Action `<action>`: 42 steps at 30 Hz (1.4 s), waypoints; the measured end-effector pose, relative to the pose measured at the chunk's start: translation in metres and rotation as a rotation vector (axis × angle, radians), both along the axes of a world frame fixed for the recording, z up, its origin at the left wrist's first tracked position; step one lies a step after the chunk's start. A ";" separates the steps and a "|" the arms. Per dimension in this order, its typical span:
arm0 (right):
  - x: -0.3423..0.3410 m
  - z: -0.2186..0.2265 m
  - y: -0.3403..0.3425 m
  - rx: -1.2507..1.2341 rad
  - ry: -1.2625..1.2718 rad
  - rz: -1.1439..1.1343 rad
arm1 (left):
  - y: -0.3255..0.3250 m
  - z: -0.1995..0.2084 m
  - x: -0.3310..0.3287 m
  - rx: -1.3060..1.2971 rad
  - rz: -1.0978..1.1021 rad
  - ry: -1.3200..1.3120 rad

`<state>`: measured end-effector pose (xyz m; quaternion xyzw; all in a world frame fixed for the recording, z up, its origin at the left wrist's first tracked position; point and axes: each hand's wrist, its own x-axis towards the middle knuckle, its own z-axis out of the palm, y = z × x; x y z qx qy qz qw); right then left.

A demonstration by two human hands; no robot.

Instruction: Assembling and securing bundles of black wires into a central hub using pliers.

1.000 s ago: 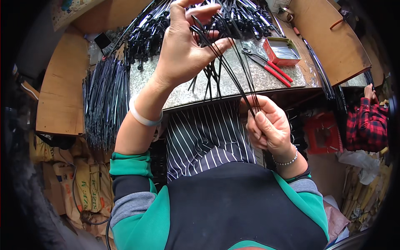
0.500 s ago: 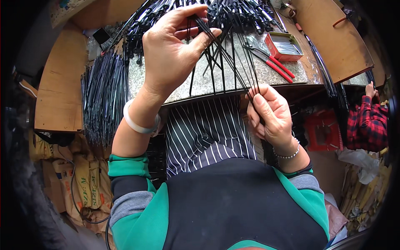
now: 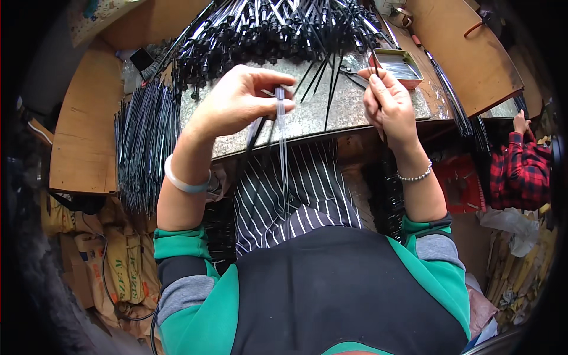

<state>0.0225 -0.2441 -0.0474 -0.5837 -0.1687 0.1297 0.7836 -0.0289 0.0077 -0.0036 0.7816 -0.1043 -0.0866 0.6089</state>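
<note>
Broadly, a cluttered workroom, the table (image 3: 355,109) largest: speckled grey top, front edge bowed by the lens. Tall brown boards flank it, left board (image 3: 83,130) and right board (image 3: 473,59). Tan sacks (image 3: 118,266) heaped on the floor at lower left. Far right, a co-worker in a red-and-black checked sleeve (image 3: 520,177).

Back of tabletop: a heap of black rods (image 3: 266,29) with stubby fittings, glossy. Left edge: dense sheaf of thin black strands (image 3: 145,148), drooping over. Lower right, a red plastic crate (image 3: 464,186), partly behind the right forearm; clear plastic bag (image 3: 512,228) near it.

Left hand (image 3: 234,97), above the table's front: thumb and forefinger well apart, pale translucent strands (image 3: 283,136) hanging down at the thumb, blurred; cannot tell how firmly gripped. Right hand (image 3: 390,103), above the right front: thumb and forefinger pinched on a dark strand (image 3: 375,64), its upper part rising past the fingertips.

Just beyond, a small open tin (image 3: 416,84); near it pliers (image 3: 353,76), partly hidden.
</note>
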 end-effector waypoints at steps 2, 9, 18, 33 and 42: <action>0.003 0.001 -0.006 0.033 -0.023 0.151 | 0.017 0.000 0.004 0.285 0.233 -0.247; -0.039 -0.006 0.027 -0.020 -0.138 0.121 | -0.026 0.032 0.007 0.370 0.640 -0.805; -0.060 0.000 0.026 0.060 -0.059 0.221 | -0.028 0.014 0.013 0.340 0.622 -1.025; -0.017 0.006 -0.012 -0.220 -0.079 -0.064 | 0.006 0.021 -0.007 -0.299 0.330 -1.078; -0.034 -0.003 0.011 -0.050 -0.027 -0.129 | -0.023 0.009 0.005 0.091 0.465 -0.947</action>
